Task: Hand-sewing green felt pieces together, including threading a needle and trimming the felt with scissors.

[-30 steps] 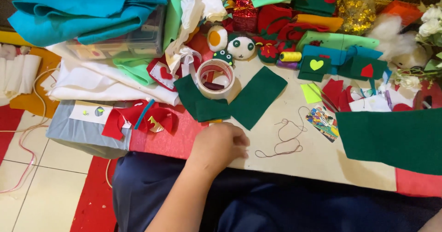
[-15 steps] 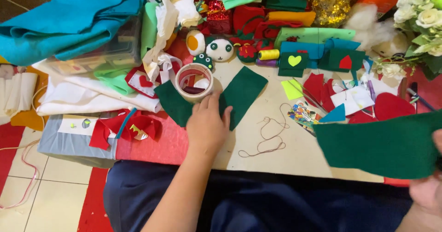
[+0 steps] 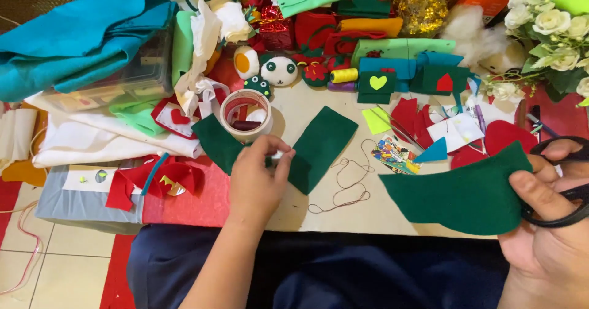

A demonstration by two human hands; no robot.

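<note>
The left hand (image 3: 257, 180) pinches the V-shaped dark green felt (image 3: 319, 146) on the table, the right hand (image 3: 552, 223) grips scissors (image 3: 567, 186) beside another felt piece (image 3: 460, 192), which looks light, soft and floppy, best held near its edge.

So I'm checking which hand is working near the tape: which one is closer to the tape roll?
Left. The left hand is just in front of the tape roll, on the folded green felt. The right hand is far off right, holding scissors and another green felt piece.
</note>
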